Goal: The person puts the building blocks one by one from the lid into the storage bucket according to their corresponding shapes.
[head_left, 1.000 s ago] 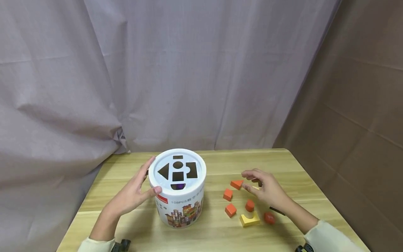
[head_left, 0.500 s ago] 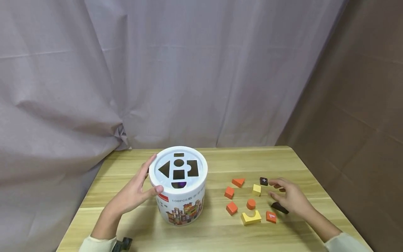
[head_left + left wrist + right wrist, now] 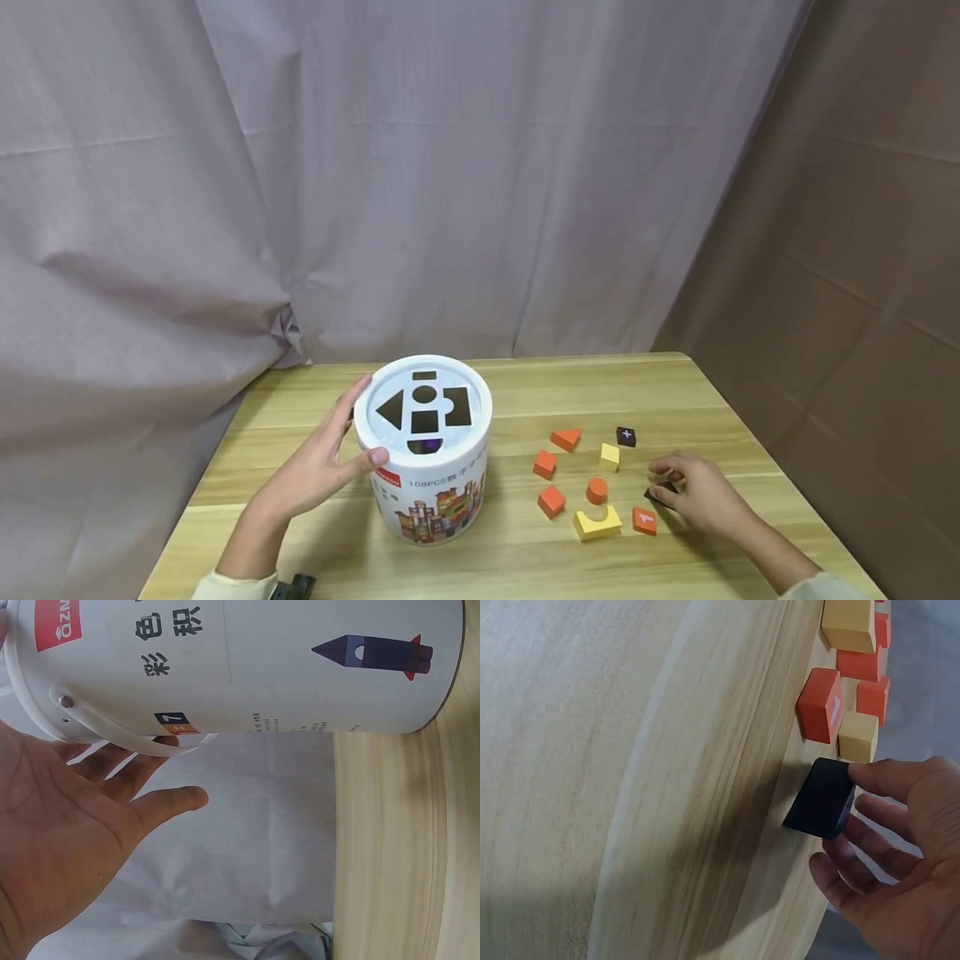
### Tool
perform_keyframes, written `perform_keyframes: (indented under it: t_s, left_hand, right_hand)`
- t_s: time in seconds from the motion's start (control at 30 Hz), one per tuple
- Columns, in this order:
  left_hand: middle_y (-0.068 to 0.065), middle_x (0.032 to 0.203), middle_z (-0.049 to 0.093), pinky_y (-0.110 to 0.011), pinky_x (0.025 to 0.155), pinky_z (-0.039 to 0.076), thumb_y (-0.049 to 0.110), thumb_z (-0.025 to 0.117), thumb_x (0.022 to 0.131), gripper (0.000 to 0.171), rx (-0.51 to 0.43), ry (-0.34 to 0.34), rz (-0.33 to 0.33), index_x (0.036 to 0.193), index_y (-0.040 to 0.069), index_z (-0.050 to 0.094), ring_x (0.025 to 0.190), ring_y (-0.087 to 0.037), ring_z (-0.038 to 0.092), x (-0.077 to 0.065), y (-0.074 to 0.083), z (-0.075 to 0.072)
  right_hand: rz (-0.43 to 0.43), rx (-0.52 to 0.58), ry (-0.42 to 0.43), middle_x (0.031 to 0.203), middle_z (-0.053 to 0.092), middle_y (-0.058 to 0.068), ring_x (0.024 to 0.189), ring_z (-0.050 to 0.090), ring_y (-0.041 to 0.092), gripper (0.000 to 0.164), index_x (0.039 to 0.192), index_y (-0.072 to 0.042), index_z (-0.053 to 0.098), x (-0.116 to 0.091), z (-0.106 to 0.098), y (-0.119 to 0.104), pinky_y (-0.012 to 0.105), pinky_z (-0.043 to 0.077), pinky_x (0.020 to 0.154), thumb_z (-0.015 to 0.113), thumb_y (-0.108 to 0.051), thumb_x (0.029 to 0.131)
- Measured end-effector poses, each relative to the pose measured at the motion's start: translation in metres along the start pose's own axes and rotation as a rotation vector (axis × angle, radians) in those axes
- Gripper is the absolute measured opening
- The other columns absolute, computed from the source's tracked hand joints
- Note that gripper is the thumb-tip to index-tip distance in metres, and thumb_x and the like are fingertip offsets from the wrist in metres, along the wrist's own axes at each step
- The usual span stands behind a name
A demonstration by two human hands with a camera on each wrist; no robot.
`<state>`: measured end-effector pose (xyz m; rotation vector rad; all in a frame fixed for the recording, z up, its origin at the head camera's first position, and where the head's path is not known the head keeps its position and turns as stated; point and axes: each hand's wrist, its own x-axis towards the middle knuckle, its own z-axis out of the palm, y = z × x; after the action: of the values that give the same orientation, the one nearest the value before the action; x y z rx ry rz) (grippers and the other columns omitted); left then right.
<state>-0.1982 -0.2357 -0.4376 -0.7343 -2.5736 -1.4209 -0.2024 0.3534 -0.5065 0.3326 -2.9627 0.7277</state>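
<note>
A white toy-block bucket [image 3: 450, 468] stands on the left half of the table, its lid cut with shaped holes. My left hand [image 3: 311, 475] holds it at the top edge, thumb on the front of the rim and fingers along the far side. In the left wrist view, the white carrying handle [image 3: 112, 733] crosses those fingers. At the right, my right hand [image 3: 708, 497] pinches a black wooden block [image 3: 821, 799] between thumb and fingers, low over the wood. Its slanted side shows in the right wrist view. Just left of that hand lies a red block marked 1 [image 3: 644, 521].
Left of the right hand lie a yellow arch block [image 3: 597, 525], an orange-red cylinder [image 3: 597, 490], a yellow block [image 3: 610, 457] and a black plus-sign block [image 3: 626, 437]. Further left are a triangular orange block [image 3: 566, 439] and two orange-red blocks [image 3: 551, 501]. Grey curtain [image 3: 465, 208] hangs behind the table.
My right hand has moved right, away from the triangular and yellow blocks, then down onto the black block, which it now pinches. The left hand and bucket stay put.
</note>
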Motion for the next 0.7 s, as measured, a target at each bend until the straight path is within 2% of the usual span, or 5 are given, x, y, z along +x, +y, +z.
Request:
perform_keyframes:
  t_s: [0.23, 0.43, 0.7]
  left_hand:
    - [-0.022, 0.184, 0.02, -0.089, 0.122, 0.028, 0.032, 0.085, 0.098, 0.111, -0.001, 0.0, 0.005, 0.178, 0.038, 0.009, 0.164, -0.055, 0.031, 0.0, 0.0001, -0.0001]
    - [-0.022, 0.184, 0.02, -0.089, 0.122, 0.028, 0.033, 0.085, 0.097, 0.111, 0.002, 0.004, 0.003, 0.178, 0.038, 0.009, 0.163, -0.055, 0.031, -0.0004, -0.0002, 0.0004]
    - [-0.021, 0.184, 0.021, -0.088, 0.122, 0.027, 0.033, 0.085, 0.097, 0.111, 0.008, 0.011, 0.004, 0.178, 0.039, 0.01, 0.165, -0.054, 0.029, -0.0004, -0.0006, 0.001]
  right_hand:
    - [0.027, -0.007, -0.049, 0.107, 0.079, 0.008, 0.091, 0.074, 0.017, 0.02, 0.109, -0.001, 0.082, 0.0006, -0.0009, 0.0005, 0.028, 0.066, 0.074, 0.089, -0.007, 0.091]
    - [0.035, -0.036, -0.053, 0.1, 0.08, 0.006, 0.086, 0.074, 0.014, 0.021, 0.106, 0.001, 0.082, 0.0009, -0.0007, 0.0014, 0.025, 0.064, 0.071, 0.091, -0.008, 0.09]
    - [0.035, -0.043, -0.057, 0.096, 0.08, -0.001, 0.084, 0.073, 0.008, 0.013, 0.096, -0.012, 0.081, 0.0001, -0.0012, 0.0032, 0.024, 0.061, 0.07, 0.092, -0.015, 0.09]
